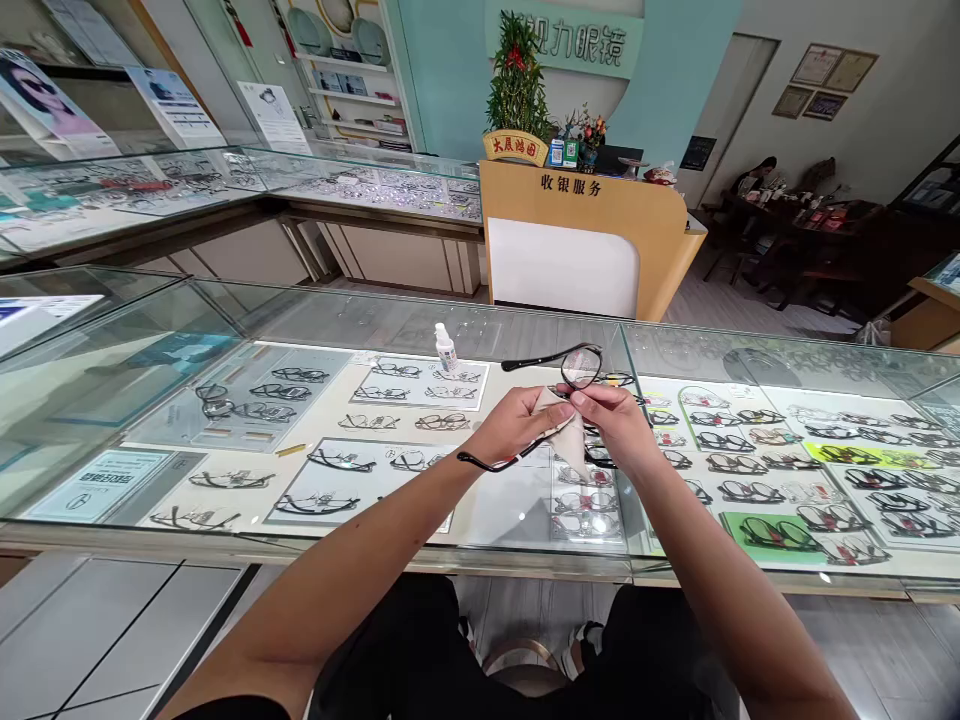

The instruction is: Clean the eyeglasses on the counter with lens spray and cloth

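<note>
Above the glass counter I hold a pair of black-framed eyeglasses [581, 366] between both hands. One round lens stands up above my fingers, and the temple arms stretch out to the left. My left hand [517, 418] is closed around a pale cleaning cloth [571, 446], pressed against the lower part of the frame. My right hand [611, 415] pinches the eyeglasses near the middle of the frame, beside the cloth. The second lens is hidden behind the cloth and fingers. A small white spray bottle [445, 348] stands upright on the glass, left of the eyeglasses.
Rows of eyeglasses lie inside the glass display counter [480, 565] on both sides of my arms. More glass cases [300, 170] run along the back left. Beyond the counter stands a wooden cashier desk [502, 195] with plants. Far right, a person [756, 175] is near a dark table.
</note>
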Demonstrator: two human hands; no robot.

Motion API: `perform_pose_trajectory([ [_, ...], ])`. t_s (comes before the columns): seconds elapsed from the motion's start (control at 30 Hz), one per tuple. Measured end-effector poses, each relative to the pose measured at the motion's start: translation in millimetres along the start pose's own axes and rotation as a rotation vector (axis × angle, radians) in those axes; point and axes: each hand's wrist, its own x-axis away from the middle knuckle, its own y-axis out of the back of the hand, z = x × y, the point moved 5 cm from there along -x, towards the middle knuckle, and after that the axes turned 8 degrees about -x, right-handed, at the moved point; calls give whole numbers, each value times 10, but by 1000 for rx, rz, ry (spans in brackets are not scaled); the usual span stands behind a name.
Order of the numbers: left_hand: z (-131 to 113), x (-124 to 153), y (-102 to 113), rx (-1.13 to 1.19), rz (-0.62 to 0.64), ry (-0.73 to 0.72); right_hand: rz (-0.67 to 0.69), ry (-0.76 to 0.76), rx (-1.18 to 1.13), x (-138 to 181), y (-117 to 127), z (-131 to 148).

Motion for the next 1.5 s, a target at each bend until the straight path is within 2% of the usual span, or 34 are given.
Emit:
perform_pose_trajectory([
  [0.13,-15,27,-20,80,7,6,-20,-22,-35,3,13,-5],
  [0.33,-22,50,-64,170,106,49,-36,-24,-18,-13,36,-19],
  [0.4,45,24,-73,153,80,73,-24,-28,-21,-14,28,-49],
  [0.57,235,-66,-50,97,-93,62,-8,-10,-48,-16,4,-77],
  [0.67,235,-81,-58,109,-34,56,-30,-18,-66,-13,0,-55],
  [0.8,179,-49,-63,238,56,113,-64,-62,-97,-3,4,-38],
  [0.9,180,-46,-78,266,39,135,-47,-81,-82,-5,2,-53],
  [1.03,241,-69,-92,193,-22,100,-35,-71,-57,-14,6,-65],
  [1.17,290,-50,-103,199,41,126,-71,-94,-102,-23,21,-65],
  [1.27,246,-3,-87,278,57,186,-99,-114,-131,-33,38,-72],
  [1.4,103,28,-78,296,41,147,-78,-102,-135,-42,30,-97],
  [1.5,108,10,-77,291,-1,134,-47,-69,-113,-41,6,-109],
])
